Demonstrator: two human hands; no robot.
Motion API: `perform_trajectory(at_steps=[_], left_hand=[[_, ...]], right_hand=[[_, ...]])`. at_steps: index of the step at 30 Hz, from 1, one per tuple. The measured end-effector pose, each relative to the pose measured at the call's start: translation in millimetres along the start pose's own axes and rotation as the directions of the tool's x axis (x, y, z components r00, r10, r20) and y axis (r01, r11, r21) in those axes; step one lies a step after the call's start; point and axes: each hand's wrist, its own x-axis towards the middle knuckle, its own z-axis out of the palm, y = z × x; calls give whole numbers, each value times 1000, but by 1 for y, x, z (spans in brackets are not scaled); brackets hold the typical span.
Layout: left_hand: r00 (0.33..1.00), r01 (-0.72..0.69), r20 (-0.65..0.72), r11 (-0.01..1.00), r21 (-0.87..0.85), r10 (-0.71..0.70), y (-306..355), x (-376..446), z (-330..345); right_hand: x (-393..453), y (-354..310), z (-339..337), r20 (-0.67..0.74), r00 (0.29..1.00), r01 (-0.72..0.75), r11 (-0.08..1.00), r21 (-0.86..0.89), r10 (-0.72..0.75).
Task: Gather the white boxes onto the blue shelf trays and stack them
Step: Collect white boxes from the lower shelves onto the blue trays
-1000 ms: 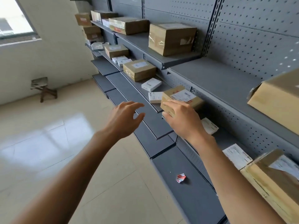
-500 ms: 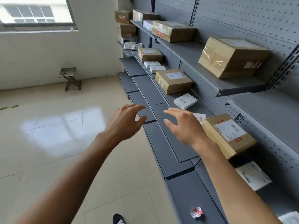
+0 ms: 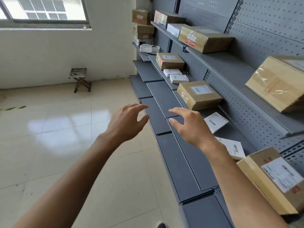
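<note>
Both hands are held apart with fingers spread, holding nothing: the left hand (image 3: 126, 124) just left of the blue shelf trays (image 3: 166, 99), the right hand (image 3: 191, 127) above them. Two white boxes (image 3: 176, 75) lie farther along, perhaps touching.

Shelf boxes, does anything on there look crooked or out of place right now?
Somewhat. The nearest white box lies turned at an angle to the shelf edge, unlike the two white boxes farther along, which sit side by side. Both hands, left and right, hold nothing.
</note>
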Motion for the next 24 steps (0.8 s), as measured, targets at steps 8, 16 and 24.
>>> perform_trajectory(at_steps=[8, 16, 24], left_hand=[[999, 39, 11, 999, 20, -39, -29, 93, 21], [996, 88, -27, 996, 32, -87, -43, 187, 33], [991, 133, -32, 990, 44, -131, -71, 254, 42]], right_hand=[[102, 38, 18, 11, 1000, 16, 999, 39, -16], [208, 68, 3, -11, 999, 51, 996, 70, -50], [288, 84, 12, 27, 996, 87, 993, 80, -89]])
